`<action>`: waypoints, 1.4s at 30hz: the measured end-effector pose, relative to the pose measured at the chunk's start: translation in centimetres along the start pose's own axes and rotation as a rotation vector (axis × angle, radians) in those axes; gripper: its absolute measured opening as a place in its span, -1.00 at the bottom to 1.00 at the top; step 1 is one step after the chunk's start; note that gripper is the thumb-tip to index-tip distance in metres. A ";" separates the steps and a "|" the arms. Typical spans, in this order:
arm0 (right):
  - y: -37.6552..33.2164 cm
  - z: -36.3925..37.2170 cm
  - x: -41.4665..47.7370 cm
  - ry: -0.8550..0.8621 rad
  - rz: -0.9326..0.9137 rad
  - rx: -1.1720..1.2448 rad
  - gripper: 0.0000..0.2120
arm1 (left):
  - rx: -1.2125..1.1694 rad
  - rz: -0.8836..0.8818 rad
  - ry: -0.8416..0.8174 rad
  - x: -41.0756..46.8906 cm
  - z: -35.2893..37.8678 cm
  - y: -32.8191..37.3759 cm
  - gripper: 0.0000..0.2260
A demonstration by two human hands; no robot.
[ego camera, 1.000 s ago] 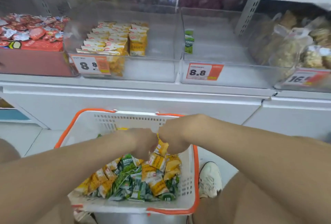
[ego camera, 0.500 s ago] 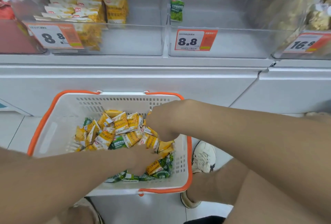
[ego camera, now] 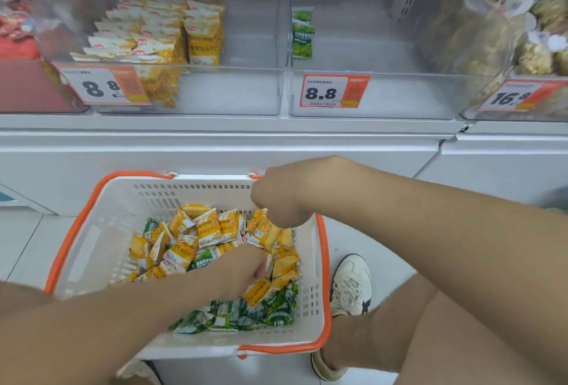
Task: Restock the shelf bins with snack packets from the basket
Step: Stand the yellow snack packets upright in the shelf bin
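Observation:
A white basket with orange rim [ego camera: 92, 231] stands on the floor below the shelf, holding several yellow packets [ego camera: 196, 231] and green packets [ego camera: 246, 314]. My left hand [ego camera: 246, 271] is down among the packets, fingers curled round yellow ones near the basket's right side. My right hand [ego camera: 276, 197] hangs over the basket's far right corner, gripping a bunch of yellow packets [ego camera: 261, 226] that dangle below it. Above, a clear bin [ego camera: 230, 89] holds rows of yellow packets, and the bin to its right [ego camera: 399, 92] holds two green packets [ego camera: 302, 37].
A red-packet bin [ego camera: 18, 46] sits at far left and a bin of pale bagged snacks [ego camera: 507, 31] at far right. Price tags read 8.8 and 16.8. A white cabinet front [ego camera: 215, 154] runs behind the basket. My right shoe [ego camera: 350, 286] stands beside the basket.
The view has tilted down and closer to the basket. My left hand dropped from beside the right hand into the packets; my right hand stays raised with its bunch.

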State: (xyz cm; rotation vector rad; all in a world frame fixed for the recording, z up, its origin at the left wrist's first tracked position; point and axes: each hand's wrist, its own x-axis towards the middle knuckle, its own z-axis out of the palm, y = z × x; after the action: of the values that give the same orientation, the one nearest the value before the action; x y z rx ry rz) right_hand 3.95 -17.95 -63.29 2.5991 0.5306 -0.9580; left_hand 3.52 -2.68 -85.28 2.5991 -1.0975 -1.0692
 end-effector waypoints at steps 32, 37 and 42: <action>5.9 -7.3 -2.1 0.677 0.032 1.169 -0.61 | -1.009 0.109 0.684 -10.6 -22.9 1.7 -0.65; 5.3 -7.7 -1.1 0.856 -0.025 1.656 -0.62 | -1.130 0.258 0.873 -11.0 -24.7 1.4 -0.60; 3.8 -8.3 0.7 0.863 -0.097 1.778 -0.70 | -0.925 0.223 1.089 -10.9 -26.4 1.3 -0.65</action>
State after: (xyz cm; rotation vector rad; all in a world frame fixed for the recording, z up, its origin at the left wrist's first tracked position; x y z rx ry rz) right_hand 10.76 -17.67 -57.11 4.6152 -0.3412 0.0079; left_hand 14.69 -0.28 -59.07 1.7371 -0.4110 0.0365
